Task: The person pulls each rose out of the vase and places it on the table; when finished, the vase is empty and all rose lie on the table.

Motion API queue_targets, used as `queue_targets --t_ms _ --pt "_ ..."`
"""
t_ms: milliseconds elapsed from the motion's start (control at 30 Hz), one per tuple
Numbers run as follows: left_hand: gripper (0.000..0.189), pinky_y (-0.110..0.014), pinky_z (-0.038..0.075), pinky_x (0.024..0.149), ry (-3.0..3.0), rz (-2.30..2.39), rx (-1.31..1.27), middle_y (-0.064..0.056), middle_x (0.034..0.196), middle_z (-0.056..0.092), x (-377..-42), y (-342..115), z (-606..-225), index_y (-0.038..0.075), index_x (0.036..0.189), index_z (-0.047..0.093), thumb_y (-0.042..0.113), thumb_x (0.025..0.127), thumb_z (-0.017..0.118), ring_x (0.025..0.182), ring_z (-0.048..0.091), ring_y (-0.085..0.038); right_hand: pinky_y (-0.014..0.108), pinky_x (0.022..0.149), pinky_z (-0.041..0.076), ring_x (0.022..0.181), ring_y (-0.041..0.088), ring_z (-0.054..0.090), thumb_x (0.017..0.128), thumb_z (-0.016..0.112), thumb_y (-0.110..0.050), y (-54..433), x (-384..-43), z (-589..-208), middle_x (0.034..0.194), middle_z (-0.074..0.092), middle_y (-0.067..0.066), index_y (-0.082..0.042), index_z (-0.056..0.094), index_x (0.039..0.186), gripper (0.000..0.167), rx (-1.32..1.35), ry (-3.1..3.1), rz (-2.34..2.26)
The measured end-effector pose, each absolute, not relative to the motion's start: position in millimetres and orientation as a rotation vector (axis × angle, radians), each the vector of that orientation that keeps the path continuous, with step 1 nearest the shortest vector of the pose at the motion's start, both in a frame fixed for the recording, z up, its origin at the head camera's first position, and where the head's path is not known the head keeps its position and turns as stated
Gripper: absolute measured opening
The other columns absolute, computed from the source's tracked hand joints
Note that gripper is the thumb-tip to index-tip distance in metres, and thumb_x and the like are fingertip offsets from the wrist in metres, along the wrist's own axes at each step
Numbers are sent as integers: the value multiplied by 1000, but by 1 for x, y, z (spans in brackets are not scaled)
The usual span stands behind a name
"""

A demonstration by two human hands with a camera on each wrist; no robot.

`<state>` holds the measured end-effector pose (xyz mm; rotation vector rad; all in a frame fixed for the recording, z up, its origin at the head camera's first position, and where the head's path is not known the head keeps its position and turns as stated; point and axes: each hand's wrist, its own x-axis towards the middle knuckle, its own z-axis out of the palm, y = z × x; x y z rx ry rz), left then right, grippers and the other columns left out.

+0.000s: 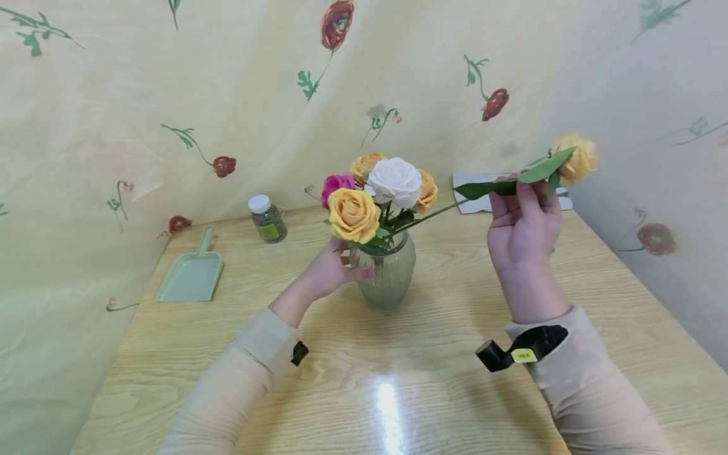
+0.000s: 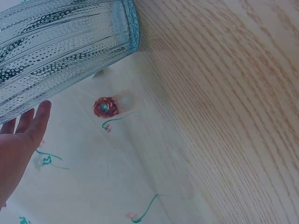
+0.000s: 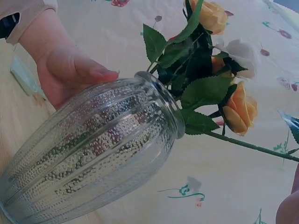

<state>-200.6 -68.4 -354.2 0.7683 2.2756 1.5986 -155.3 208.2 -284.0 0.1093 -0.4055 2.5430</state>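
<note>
A ribbed glass vase [image 1: 387, 287] stands upright on the wooden table, holding a white rose [image 1: 396, 182], a magenta rose [image 1: 335, 188] and several yellow roses [image 1: 354, 215]. My left hand [image 1: 327, 273] grips the vase's left side below the rim, thumb across the front; the left wrist view shows its fingers [image 2: 38, 123] against the glass. Up to the right, my right hand [image 1: 526, 230] pinches a separate yellow rose [image 1: 579, 161] by its stem close under the bloom, among the leaves. That rose lies nearly sideways, and its green stem [image 3: 252, 147] slants down into the vase mouth.
A pale green dustpan [image 1: 193, 278] lies at the table's left, and a white-capped jar [image 1: 268, 222] stands at the back left. Behind my right hand is a white sheet [image 1: 474, 182]. Flower-printed fabric [image 1: 239, 95] hangs along the back and sides.
</note>
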Motion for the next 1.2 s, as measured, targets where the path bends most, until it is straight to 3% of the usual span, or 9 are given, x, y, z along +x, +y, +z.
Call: queue_targets --t_ms 100,567,900,1200 --pt "86 -45 41 98 2277 1592 773 -10 143 32 -201 -69 -354 11 145 23 15 78 77 126 38 -29 37 65 57 69 29 64 86 59 9 214 -156 -284 81 60 18 4 56 96 11 81 -367 2543" --pt "82 -50 39 99 2270 1584 795 -10 143 35 -198 -68 -353 5 144 25 12 80 75 124 38 -32 35 58 56 61 27 60 84 60 10 247 -160 -291 81 58 16 6 55 90 9 -67 -256 2533" --pt "84 -49 39 98 2285 1582 795 -11 143 35 -198 -69 -355 5 144 24 12 79 75 124 39 -32 32 56 54 61 23 56 89 56 6 277 -170 -310 86 51 12 4 50 103 15 -219 -307 2494" --pt "87 -49 39 99 2277 1592 809 -9 144 34 -198 -69 -354 6 145 24 24 78 77 124 39 -31 33 66 53 68 21 55 83 62 9 300 -179 -335 94 56 11 3 54 98 18 -346 -533 2632"
